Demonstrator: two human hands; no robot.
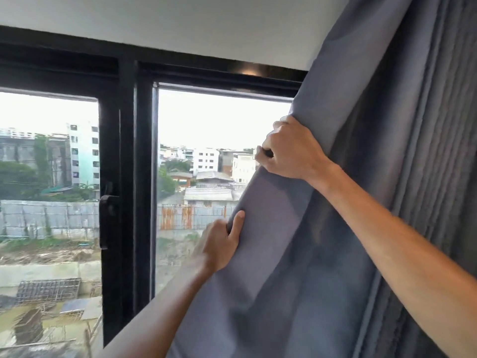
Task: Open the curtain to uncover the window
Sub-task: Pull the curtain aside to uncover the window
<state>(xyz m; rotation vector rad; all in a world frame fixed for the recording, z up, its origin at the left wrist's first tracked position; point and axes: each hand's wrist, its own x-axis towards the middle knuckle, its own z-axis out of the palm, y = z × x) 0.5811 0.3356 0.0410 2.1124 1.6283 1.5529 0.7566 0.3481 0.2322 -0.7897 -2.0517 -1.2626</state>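
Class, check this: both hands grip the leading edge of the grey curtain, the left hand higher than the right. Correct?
Not quite. In the head view both hands do grip the grey curtain edge, but the right hand is higher; the left hand is below it.

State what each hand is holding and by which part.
Both hands grip the grey curtain along its leading edge: the right hand higher up, the left hand lower down on the same edge.

We list the curtain as grey woven cloth, matt and smooth, with softly ribbed folds at its gathered side. We list the window frame as black, seemingly metal, with a slight sheen, its panes of clear glass, the wall above painted matt white.
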